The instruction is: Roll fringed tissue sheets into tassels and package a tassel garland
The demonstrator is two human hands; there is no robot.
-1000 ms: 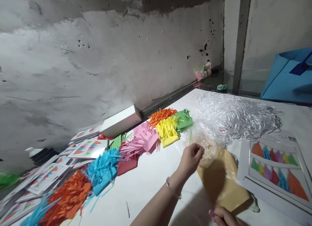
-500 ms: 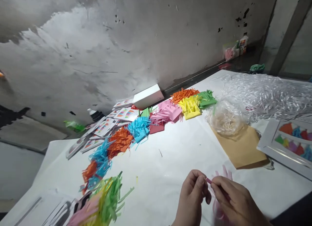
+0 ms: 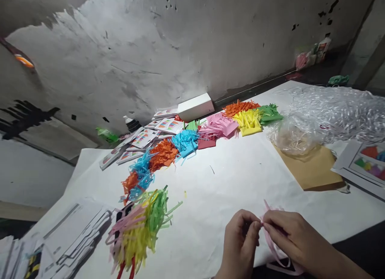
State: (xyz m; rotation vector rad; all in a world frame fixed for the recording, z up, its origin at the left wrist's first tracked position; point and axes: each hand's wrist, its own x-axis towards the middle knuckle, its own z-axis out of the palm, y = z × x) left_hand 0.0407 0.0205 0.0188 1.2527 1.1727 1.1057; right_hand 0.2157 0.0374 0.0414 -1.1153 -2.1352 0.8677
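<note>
- Left hand (image 3: 240,243) and right hand (image 3: 285,237) meet at the near table edge, fingertips pinched together on the top of a pink fringed paper piece (image 3: 275,247). Both are closed on it; its strips hang down past the right hand and over the edge.
- Judged from the layout: the piece looks mid-assembly, tip being gathered or rolled, not yet finished.
- Just left of the hands: loose pile of mixed fringe (image 3: 141,231) in pink, yellow and green, apparently waiting.
- Mid-table: bare white table cover (image 3: 234,182), open room in front of the hands.
- Right of that: brown envelope (image 3: 313,170) with a clear bag of pale bits (image 3: 288,134) on its far end; printed sample sheet (image 3: 365,164) at the right edge.
- Far row: sorted fringe stacks (image 3: 210,130) in orange, blue, pink, yellow and green, so plenty left to do.
- Behind: printed cards (image 3: 144,140), white box (image 3: 195,106), shredded clear strips (image 3: 337,110), then the wall.
</note>
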